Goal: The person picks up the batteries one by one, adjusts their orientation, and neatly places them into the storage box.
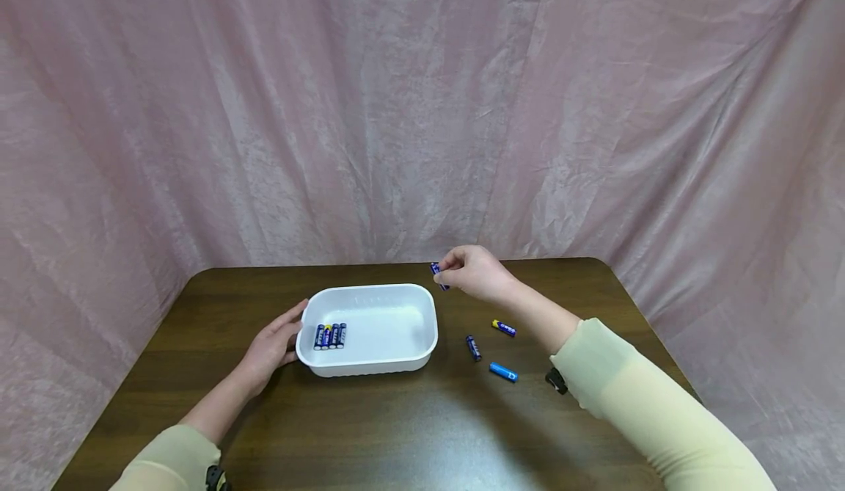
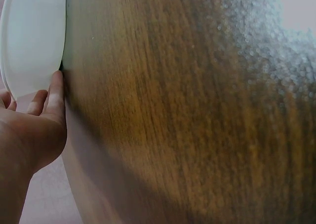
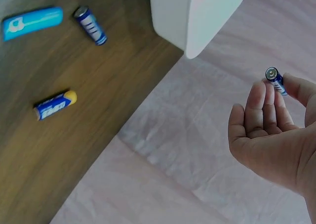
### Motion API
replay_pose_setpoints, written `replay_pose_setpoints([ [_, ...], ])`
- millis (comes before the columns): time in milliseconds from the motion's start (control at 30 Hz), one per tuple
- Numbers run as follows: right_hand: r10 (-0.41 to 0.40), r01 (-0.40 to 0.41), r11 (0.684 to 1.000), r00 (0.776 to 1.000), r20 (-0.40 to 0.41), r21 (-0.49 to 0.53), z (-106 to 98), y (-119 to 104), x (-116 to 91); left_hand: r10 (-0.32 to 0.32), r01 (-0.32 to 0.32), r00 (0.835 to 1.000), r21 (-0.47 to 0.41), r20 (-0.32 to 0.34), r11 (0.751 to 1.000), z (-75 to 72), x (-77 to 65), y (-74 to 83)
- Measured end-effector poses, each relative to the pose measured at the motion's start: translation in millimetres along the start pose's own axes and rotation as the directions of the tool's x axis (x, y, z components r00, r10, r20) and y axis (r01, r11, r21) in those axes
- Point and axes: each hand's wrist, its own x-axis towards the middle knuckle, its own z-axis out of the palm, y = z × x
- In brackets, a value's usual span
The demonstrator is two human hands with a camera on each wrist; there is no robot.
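Observation:
A white plastic tray [image 1: 389, 329] stands on the wooden table, with a row of several batteries [image 1: 335, 335] side by side at its left end; one in the row has a yellow part. My left hand [image 1: 269, 348] rests against the tray's left end, its fingers fairly straight along the wall [image 2: 34, 41]. Beyond the tray's far right corner, my right hand [image 1: 478, 272] is raised and pinches a dark blue battery [image 3: 277, 81] between thumb and fingertips.
Right of the tray lie three loose batteries: a dark blue one [image 1: 473, 348], a light blue one [image 1: 504, 372] and a blue one with a yellow end [image 1: 504, 327]. A pink curtain [image 1: 396, 124] hangs behind the table's far edge.

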Motion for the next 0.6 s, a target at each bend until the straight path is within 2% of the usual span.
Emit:
replay_pose_setpoints([
  [300,0.01,-0.011,0.999,1.0,0.027,0.039,23,-12,15,-0.009,0.009,1.0,0.018,0.007,1.0,-1.0,0.1,0.1],
  [600,0.007,-0.008,1.0,0.998,0.055,0.011,42,-22,26,-0.004,0.004,1.0,0.012,0.0,1.0,0.1,0.7,-0.6],
])
